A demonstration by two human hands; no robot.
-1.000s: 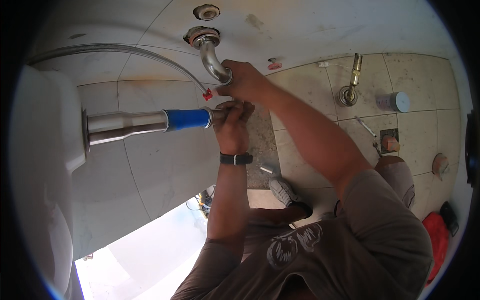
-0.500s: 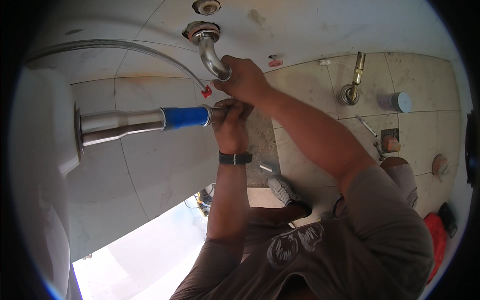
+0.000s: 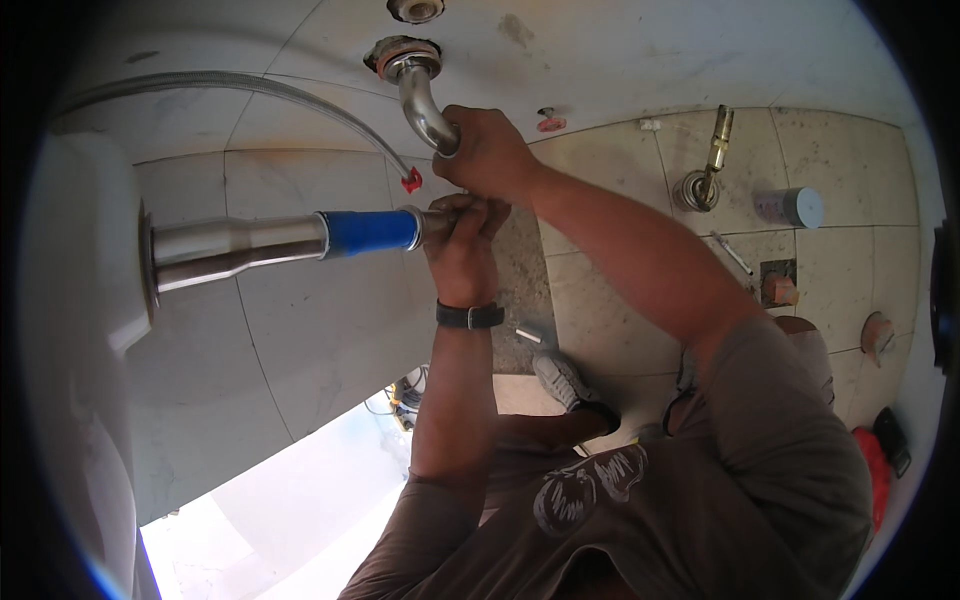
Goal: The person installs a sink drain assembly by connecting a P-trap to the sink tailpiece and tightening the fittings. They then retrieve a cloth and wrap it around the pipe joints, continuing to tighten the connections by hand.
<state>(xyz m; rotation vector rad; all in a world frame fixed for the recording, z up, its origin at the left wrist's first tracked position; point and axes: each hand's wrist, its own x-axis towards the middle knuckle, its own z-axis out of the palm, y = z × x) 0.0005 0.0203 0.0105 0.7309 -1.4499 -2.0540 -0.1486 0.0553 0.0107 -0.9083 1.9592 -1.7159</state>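
A bent chrome drain pipe [image 3: 421, 113] runs from a ragged hole in the wall. My right hand [image 3: 492, 156] is closed round its lower end, fingers partly hidden behind the pipe. Just below, my left hand [image 3: 462, 245], with a dark watch strap [image 3: 470, 317] at the wrist, wraps the narrow end of a straight metal pipe [image 3: 240, 246]. That pipe reaches left to the white basin [image 3: 95, 250] and carries a blue sleeve [image 3: 370, 232] near my fingers. My two hands almost touch. A braided hose [image 3: 290, 93] with a red tip [image 3: 412, 180] hangs beside them.
A second wall hole with a fitting [image 3: 416, 9] sits above the bent pipe. On the tiled floor are a brass valve fitting [image 3: 718, 140], a round white container [image 3: 808, 207], a white stick [image 3: 733, 254] and an open square drain [image 3: 778, 283]. A red cloth [image 3: 873, 470] lies at the right.
The view has shifted very slightly. Both hands keep their grips on the pipes, and the right hand has turned a little.
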